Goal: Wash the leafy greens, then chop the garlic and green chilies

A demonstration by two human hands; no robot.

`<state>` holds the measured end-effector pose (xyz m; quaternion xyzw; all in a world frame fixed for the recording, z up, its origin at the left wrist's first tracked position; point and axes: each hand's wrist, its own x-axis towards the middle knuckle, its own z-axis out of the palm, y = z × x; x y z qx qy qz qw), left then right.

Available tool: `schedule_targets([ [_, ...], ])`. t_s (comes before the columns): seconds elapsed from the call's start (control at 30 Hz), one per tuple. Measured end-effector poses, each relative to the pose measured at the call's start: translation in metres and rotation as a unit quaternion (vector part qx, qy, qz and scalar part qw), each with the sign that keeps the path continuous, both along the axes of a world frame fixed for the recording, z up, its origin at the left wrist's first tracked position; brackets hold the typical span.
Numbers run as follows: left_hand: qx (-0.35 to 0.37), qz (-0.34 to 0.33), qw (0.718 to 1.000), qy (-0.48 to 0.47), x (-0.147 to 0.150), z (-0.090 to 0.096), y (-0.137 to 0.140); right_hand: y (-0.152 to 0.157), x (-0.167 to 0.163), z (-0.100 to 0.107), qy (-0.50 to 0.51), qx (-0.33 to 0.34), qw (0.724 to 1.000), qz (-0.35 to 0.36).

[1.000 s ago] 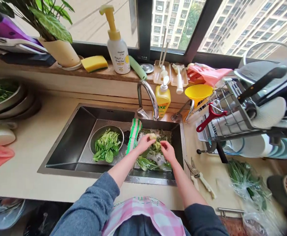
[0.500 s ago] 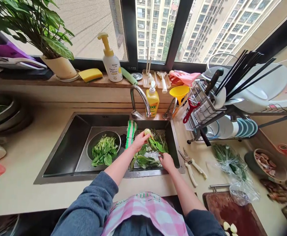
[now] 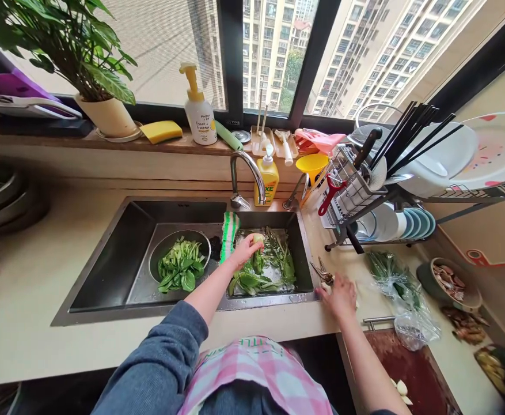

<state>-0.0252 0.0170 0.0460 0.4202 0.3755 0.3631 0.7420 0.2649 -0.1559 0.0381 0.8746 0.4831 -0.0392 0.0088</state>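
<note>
My left hand [image 3: 247, 250] is closed on a leafy green vegetable [image 3: 258, 260], gripping its pale root end above the right basin, leaves hanging down. More leafy greens [image 3: 252, 282] lie in the water of that right basin [image 3: 303, 253]. On the counter right of the sink, my right hand [image 3: 341, 297] is spread over the kitchen scissors [image 3: 322, 271], covering most of their pale handles. A round metal strainer [image 3: 150, 259] with cut greens [image 3: 183, 265] stands in the left basin. Over the divider hangs a green-and-white striped cloth [image 3: 229, 236].
The faucet [image 3: 247, 167] arches over the sink beside a yellow soap bottle [image 3: 266, 181]. A dish rack [image 3: 356, 213] stands at the right. Beyond my right hand are bagged greens [image 3: 397, 282], a bowl of meat [image 3: 451, 288] and a cutting board [image 3: 412, 369] with garlic cloves.
My right hand has left the vegetable and moved right, out of the basin, to the scissors on the counter. My left hand still holds the vegetable, whose leaves now hang down.
</note>
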Motion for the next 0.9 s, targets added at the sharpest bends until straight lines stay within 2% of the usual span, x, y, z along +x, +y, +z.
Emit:
schedule_targets([
  [0.07, 0.031, -0.020, 0.999, 0.024, -0.001, 0.000, -0.002, -0.009, 0.014, -0.003, -0.006, -0.052, 0.998, -0.034],
  [0.13, 0.042, -0.041, 0.997, 0.051, -0.001, 0.000, -0.004, -0.014, 0.022, -0.003, 0.002, -0.079, 0.997, -0.019],
  [0.2, 0.043, -0.069, 0.994, 0.079, -0.001, 0.000, -0.006, -0.014, 0.019, 0.000, -0.017, -0.076, 0.997, -0.001],
  [0.27, 0.038, -0.104, 0.989, 0.097, 0.001, 0.000, -0.009, -0.009, 0.004, 0.006, -0.007, -0.061, 0.998, 0.027],
  [0.33, 0.026, -0.139, 0.985, 0.097, 0.005, -0.002, -0.012, 0.001, -0.018, 0.014, 0.078, -0.042, 0.993, 0.081],
  [0.43, 0.012, -0.175, 0.981, 0.084, 0.011, -0.004, -0.015, 0.017, -0.055, 0.025, 0.228, -0.022, 0.961, 0.153],
  [0.53, 0.020, -0.204, 0.976, 0.075, 0.014, -0.005, -0.018, 0.031, -0.080, 0.034, 0.289, -0.028, 0.940, 0.178],
  [0.77, 0.043, -0.248, 0.964, 0.087, 0.006, 0.001, -0.020, 0.045, -0.090, 0.051, 0.339, -0.070, 0.913, 0.218],
  [0.9, 0.045, -0.252, 0.961, 0.102, 0.001, -0.003, -0.021, 0.043, -0.091, 0.051, 0.357, -0.074, 0.901, 0.236],
])
